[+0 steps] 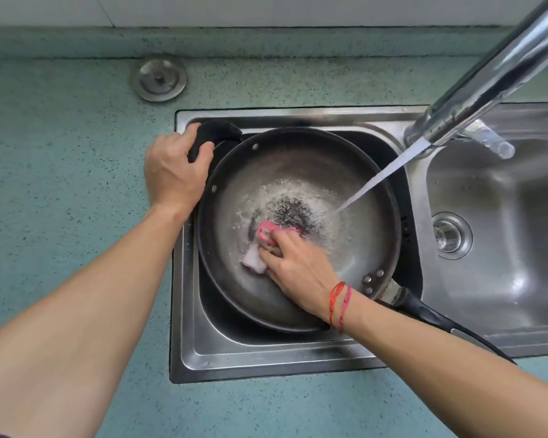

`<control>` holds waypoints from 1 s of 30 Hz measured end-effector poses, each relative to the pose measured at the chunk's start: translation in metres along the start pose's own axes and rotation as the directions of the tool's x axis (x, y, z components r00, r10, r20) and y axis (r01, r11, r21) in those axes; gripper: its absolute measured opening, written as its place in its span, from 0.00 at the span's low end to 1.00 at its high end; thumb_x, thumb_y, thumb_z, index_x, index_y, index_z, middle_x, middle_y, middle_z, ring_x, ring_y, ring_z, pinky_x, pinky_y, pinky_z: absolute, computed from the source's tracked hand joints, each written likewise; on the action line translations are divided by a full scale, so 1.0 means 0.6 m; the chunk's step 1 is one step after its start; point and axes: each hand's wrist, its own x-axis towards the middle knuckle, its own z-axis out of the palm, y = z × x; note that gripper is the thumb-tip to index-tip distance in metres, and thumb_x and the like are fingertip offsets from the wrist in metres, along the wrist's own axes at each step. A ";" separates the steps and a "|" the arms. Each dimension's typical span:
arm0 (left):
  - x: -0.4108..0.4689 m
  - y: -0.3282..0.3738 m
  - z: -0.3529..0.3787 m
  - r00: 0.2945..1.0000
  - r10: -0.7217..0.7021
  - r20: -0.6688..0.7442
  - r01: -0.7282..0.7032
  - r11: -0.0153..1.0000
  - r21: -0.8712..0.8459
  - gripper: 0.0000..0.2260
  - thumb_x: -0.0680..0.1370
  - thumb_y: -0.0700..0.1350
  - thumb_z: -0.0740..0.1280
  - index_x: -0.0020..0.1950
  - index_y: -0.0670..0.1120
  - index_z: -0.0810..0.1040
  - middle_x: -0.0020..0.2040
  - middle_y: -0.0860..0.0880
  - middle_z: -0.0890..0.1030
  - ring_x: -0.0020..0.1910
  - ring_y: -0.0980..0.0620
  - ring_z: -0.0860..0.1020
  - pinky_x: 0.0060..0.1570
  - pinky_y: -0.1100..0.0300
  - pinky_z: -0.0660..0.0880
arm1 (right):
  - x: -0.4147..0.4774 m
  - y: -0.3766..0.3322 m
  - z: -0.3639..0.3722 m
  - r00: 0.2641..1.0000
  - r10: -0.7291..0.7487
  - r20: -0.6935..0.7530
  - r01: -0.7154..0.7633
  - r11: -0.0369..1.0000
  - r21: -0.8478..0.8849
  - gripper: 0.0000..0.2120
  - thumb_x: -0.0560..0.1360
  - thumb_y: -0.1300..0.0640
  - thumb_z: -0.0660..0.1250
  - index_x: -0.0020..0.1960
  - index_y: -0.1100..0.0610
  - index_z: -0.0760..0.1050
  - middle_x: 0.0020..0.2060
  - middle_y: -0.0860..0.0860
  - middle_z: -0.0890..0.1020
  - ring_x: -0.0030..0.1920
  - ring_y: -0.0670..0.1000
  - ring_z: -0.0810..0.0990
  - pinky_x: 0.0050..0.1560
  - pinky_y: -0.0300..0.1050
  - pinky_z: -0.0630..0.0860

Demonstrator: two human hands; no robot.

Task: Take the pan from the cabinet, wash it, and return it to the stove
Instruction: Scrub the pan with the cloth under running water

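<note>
**Pan in the sink, scrub under way**

The pan [298, 222] sits tilted in the left basin of the steel sink [266, 352], almost filling it, its long handle [437, 314] sticking out to the near right over the divider. Water streams from the faucet [494, 80] down into the middle of the pan, where it foams around a dark patch.

The left hand [174, 175] is wrapped around the short black helper grip [212, 134] at the pan's far-left rim, fingers curled closed on it, steadying the whole thing. The right hand [295, 267] is down inside the pan, fingers bunched and pressing a pink scrubber [266, 235] with a pale cloth against the bottom. A red string [339, 303] circles that wrist.

This looks like a wide metal pan, stiff and likely weighty, more so with water pooled in it. Wet and perhaps soapy, the rim will be slippery. The sensible holds are the two handles: long one for the carry to the stove, helper grip for support. Tip the water out first, I'd say.

A loose drain stopper [159, 79] lies on the teal counter [60, 147], far left.
</note>
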 end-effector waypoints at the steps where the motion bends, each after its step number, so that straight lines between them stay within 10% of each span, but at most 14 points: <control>1: 0.000 0.001 0.000 1.000 0.001 -0.004 -0.001 1.000 -0.003 0.17 0.78 0.52 0.64 0.62 0.44 0.80 0.34 0.48 0.74 0.39 0.46 0.70 0.44 0.52 0.68 | 0.015 0.000 0.002 1.000 -0.005 -0.015 0.005 1.000 -0.002 0.09 0.77 0.52 0.67 0.51 0.57 0.79 0.50 0.57 0.77 0.49 0.58 0.75 0.38 0.52 0.75; 12: -0.001 -0.002 0.004 0.999 0.028 -0.035 -0.027 1.000 0.006 0.16 0.78 0.50 0.65 0.62 0.44 0.81 0.34 0.46 0.77 0.38 0.49 0.69 0.44 0.53 0.69 | 0.089 0.087 -0.022 0.971 0.234 -0.049 -0.237 0.969 -0.063 0.04 0.69 0.59 0.74 0.42 0.59 0.81 0.49 0.58 0.78 0.46 0.60 0.77 0.33 0.49 0.78; 17: 0.001 0.001 -0.002 0.999 0.031 -0.022 -0.032 0.999 -0.021 0.17 0.78 0.52 0.64 0.62 0.44 0.81 0.36 0.43 0.80 0.39 0.43 0.74 0.46 0.50 0.71 | -0.009 0.104 -0.057 0.902 0.412 0.128 -0.393 0.907 -0.152 0.14 0.70 0.61 0.69 0.55 0.61 0.77 0.48 0.57 0.76 0.47 0.61 0.77 0.37 0.49 0.75; 30: 0.000 0.001 -0.003 0.999 0.039 -0.036 -0.040 0.999 -0.019 0.16 0.78 0.50 0.65 0.62 0.43 0.80 0.37 0.43 0.80 0.42 0.42 0.75 0.46 0.51 0.70 | 0.022 -0.013 -0.007 0.952 0.305 0.023 -0.306 0.951 0.052 0.09 0.69 0.53 0.68 0.44 0.58 0.78 0.46 0.54 0.76 0.45 0.56 0.76 0.33 0.49 0.76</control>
